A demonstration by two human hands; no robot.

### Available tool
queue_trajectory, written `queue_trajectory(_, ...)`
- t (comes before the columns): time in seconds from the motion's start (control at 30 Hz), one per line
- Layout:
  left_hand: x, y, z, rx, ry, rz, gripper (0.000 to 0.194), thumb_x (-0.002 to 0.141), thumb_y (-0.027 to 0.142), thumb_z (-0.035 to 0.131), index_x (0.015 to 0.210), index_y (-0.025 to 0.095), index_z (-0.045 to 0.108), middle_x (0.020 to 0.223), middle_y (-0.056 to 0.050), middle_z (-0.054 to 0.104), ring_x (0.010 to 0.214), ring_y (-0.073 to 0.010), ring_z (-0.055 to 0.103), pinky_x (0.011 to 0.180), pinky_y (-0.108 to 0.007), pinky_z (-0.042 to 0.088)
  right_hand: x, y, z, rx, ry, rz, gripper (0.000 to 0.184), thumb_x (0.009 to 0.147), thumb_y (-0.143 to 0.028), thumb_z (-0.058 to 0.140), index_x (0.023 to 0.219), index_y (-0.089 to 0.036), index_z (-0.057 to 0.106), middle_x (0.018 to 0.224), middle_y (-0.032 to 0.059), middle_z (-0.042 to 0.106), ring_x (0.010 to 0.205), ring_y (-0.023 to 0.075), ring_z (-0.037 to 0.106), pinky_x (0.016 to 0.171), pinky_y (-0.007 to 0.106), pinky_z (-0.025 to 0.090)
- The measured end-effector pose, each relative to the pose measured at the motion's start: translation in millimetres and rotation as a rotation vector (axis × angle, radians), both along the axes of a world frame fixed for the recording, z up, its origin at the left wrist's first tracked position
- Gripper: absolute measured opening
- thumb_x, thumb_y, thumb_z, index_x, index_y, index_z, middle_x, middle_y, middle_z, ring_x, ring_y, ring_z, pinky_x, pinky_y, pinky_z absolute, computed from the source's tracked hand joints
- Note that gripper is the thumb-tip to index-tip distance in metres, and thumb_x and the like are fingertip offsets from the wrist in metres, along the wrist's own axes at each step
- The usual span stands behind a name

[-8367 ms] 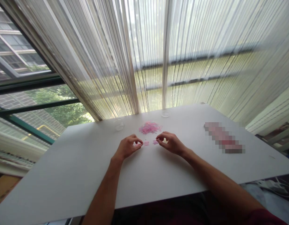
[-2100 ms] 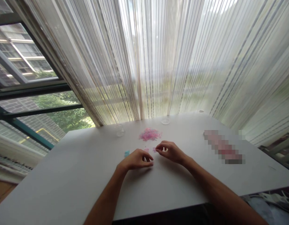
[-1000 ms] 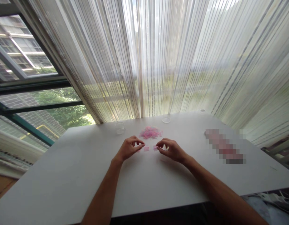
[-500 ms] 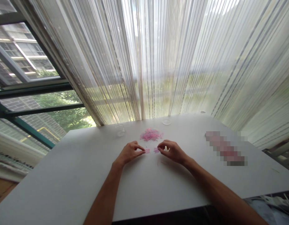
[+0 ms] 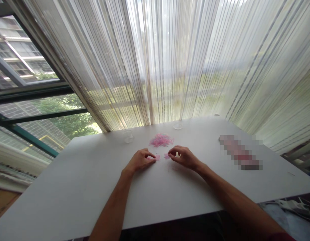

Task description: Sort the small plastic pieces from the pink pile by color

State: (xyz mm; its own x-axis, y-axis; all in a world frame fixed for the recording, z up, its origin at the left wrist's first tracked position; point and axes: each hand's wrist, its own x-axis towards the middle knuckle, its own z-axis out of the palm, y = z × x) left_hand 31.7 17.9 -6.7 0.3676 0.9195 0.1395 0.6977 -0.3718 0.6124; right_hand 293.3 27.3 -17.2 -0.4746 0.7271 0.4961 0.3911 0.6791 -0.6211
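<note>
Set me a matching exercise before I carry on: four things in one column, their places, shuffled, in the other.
Things
1. Heap of thin pink strips
2. Flat, clear round item
3. Left hand
4. Right hand

Places
A. Fingertips at the small purplish-pink piece
B. Just beyond both small pieces
C. By the striped sheer curtain
D. Fingertips at the small pink piece

Pairs: 1-B, 2-C, 3-D, 4-A

Gap open between pink pieces [image 5: 158, 157]; pink pile [image 5: 161, 140] beyond.
</note>
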Motion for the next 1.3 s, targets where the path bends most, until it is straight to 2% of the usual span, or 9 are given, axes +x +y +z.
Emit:
queue_trajectory(0.17,10,-8,7.4,0.052,-0.005,-0.051,0.019,0.078,0.038,0.067,0.083,0.022,0.077,0.072,0.000,0.054,0.063,-0.0110,0.050,0.061,-0.022,0.041,4,-1,5.8,-0.010,-0.014,-0.007,0.011,0.084,-0.023,0.060,0.084,-0.018,0.070,0.073,0.0016,0.064,0.064,0.0104,0.057,0.064,0.022,0.048)
queue_trajectory(0.3,23,-17,14.5,0.061,0.045,-0.144,0.014,0.077,0.025,0.064,0.085,0.023,0.076,0.073,0.001,0.053,0.066,-0.0110,0.052,0.064,-0.021,0.042,6,-4,11.7,-0.040,-0.025,0.004,0.012,0.084,-0.021,0.059,0.082,-0.017,0.070,0.072,0.0017,0.065,0.063,0.0102,0.057,0.062,0.021,0.047)
queue_trajectory(0.37,22,-19,17.5,0.066,0.072,-0.138,0.017,0.076,0.021,0.063,0.087,0.023,0.074,0.074,0.001,0.053,0.066,-0.0112,0.053,0.065,-0.022,0.042,7,-5,13.6,-0.052,-0.041,0.016,0.012,0.083,-0.020,0.059,0.082,-0.016,0.070,0.070,0.0015,0.064,0.061,0.0101,0.056,0.061,0.021,0.046)
queue_trajectory(0.47,14,-18,20.1,0.074,0.101,-0.071,0.016,0.075,0.025,0.064,0.088,0.022,0.072,0.075,0.002,0.054,0.066,-0.0116,0.053,0.064,-0.022,0.042,6,-7,14.1,-0.080,-0.071,0.038,0.012,0.082,-0.018,0.058,0.082,-0.016,0.070,0.069,0.0014,0.064,0.060,0.0103,0.056,0.060,0.021,0.045)
queue_trajectory(0.77,17,-12,9.6,0.166,0.166,0.005,0.015,0.079,0.034,0.064,0.085,0.021,0.067,0.074,0.001,0.057,0.064,-0.0124,0.054,0.061,-0.023,0.041,-3,-12,6.5,-0.084,-0.140,0.125,0.012,0.079,-0.013,0.059,0.084,-0.016,0.070,0.068,0.0003,0.062,0.058,0.0093,0.053,0.059,0.020,0.043)
queue_trajectory(0.9,19,-12,7.1,0.194,0.120,-0.005,0.015,0.082,0.033,0.061,0.089,0.021,0.066,0.086,-0.001,0.062,0.061,-0.0111,0.055,0.062,-0.024,0.044,-3,-15,9.3,-0.064,-0.151,0.150,0.017,0.078,-0.011,0.057,0.086,-0.016,0.070,0.071,0.0013,0.063,0.061,0.0100,0.054,0.061,0.020,0.043)
queue_trajectory(1.0,19,-11,5.9,0.231,0.094,-0.066,0.020,0.077,0.026,0.066,0.097,0.021,0.065,0.100,-0.004,0.066,0.077,-0.0157,0.060,0.071,-0.027,0.048,-3,-16,11.4,-0.072,-0.159,0.160,0.019,0.076,-0.009,0.057,0.087,-0.016,0.070,0.072,0.0015,0.063,0.061,0.0102,0.054,0.060,0.020,0.043)
queue_trajectory(1.1,20,-9,3.9,0.258,0.105,-0.083,0.027,0.074,0.024,0.070,0.100,0.021,0.065,0.102,-0.006,0.068,0.096,-0.0216,0.060,0.083,-0.032,0.047,-3,-16,12.4,-0.077,-0.185,0.170,0.019,0.075,-0.008,0.056,0.086,-0.016,0.070,0.072,0.0014,0.063,0.061,0.0102,0.054,0.060,0.020,0.043)
queue_trajectory(1.3,24,-10,3.3,0.229,0.139,-0.037,0.015,0.083,0.025,0.061,0.095,0.020,0.067,0.089,-0.005,0.070,0.081,-0.0188,0.061,0.083,-0.034,0.044,-4,-19,14.5,-0.060,-0.198,0.157,0.020,0.077,-0.008,0.055,0.087,-0.016,0.070,0.070,0.0013,0.063,0.060,0.0108,0.054,0.061,0.021,0.043)
